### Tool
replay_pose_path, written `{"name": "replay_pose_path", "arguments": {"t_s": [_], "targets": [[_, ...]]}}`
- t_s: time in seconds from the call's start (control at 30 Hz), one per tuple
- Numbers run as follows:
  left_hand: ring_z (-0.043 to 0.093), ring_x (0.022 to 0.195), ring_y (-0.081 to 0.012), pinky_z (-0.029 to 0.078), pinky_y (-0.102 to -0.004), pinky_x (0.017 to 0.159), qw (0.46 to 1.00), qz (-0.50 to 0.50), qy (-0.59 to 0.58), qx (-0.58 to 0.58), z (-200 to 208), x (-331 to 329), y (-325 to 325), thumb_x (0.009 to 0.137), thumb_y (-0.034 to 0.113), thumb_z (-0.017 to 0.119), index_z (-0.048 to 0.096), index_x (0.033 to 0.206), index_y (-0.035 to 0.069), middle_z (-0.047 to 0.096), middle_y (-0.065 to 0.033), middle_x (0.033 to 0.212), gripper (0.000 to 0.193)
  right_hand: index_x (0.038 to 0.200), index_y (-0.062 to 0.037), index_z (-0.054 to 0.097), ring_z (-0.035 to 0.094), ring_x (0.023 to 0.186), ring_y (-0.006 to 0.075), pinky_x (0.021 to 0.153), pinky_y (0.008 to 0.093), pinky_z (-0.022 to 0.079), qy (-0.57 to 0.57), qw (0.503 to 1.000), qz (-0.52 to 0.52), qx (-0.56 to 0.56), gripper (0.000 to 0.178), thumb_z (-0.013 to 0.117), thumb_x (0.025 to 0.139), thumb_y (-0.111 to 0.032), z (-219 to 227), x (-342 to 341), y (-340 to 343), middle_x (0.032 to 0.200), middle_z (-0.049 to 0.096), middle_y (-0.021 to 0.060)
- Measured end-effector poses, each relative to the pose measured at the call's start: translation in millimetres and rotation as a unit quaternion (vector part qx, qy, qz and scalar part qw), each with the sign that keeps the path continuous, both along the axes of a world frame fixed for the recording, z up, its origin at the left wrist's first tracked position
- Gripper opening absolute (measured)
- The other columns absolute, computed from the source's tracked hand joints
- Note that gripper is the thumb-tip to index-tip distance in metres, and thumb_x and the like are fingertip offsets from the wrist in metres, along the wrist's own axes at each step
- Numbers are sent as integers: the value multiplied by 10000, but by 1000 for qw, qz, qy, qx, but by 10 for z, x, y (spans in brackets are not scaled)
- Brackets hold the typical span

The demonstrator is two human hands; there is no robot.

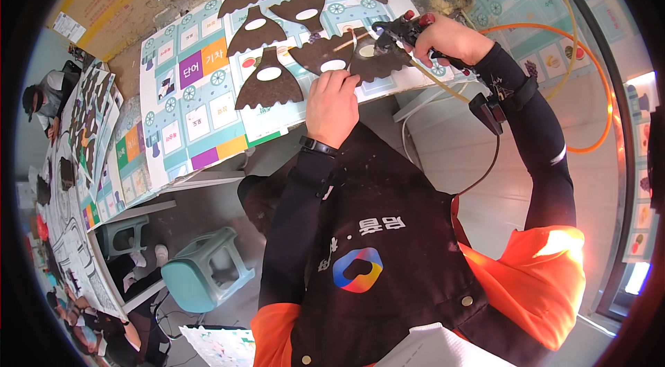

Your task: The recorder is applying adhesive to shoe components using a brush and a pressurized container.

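My right hand (451,41) grips a dark spray gun (400,33) with red knobs, its nozzle pointing left over a brown wavy-edged piece (377,66). A yellowish hose and an orange hose (589,48) run near it. My left hand (331,109) lies at the table's near edge, its fingertips resting on the narrow end of another brown piece (315,55) with a white oval showing in it. Just left of that hand lies a similar brown piece (270,86). Several more such pieces (255,33) are spread farther back, flat on the printed sheet.
A colourful printed sheet (163,83) covers the table. Cardboard (104,0) lies at the far left. Below the table stands a teal stool (208,270). Other people work at the left, one beside a sheet of dark pieces (90,118). A small dark device on a cable (488,114) hangs near my right forearm.
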State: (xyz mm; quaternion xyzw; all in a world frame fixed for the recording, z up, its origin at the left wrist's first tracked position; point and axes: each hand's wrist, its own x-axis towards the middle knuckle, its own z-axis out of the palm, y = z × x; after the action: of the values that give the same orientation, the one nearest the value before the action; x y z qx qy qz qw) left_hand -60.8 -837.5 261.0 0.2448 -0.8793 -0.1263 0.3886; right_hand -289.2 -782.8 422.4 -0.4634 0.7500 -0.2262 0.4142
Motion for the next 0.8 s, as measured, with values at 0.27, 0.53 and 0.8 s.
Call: {"name": "replay_pose_path", "arguments": {"t_s": [0.27,0.53,0.8], "targets": [[547,1095,-285,444,-423,934,999,46,-1,-15,210,277,36,765,27,646,689,1082,55,598,-84,1120,322,947,-5,690,602,632,72,432,242,403,7,999,16,-42,228,618,749,-91,189,67,46,802,709,42],[531,1158,-285,393,-452,1030,991,108,-45,-58,171,620,-407,775,32,638,695,1099,51,620,-64,1183,329,931,-8,640,658,664,110,447,250,423,-35,994,99,12,198,620,747,-81,-39,423,-310,732,685,69],[518,1209,-269,398,-425,1021,994,77,-71,11,-29,618,-616,825,35,553,684,1154,69,634,-28,1272,356,846,18,624,515,449,124,416,265,381,-45,993,102,28,179,602,695,-75,-189,495,-461,612,611,68]]}}
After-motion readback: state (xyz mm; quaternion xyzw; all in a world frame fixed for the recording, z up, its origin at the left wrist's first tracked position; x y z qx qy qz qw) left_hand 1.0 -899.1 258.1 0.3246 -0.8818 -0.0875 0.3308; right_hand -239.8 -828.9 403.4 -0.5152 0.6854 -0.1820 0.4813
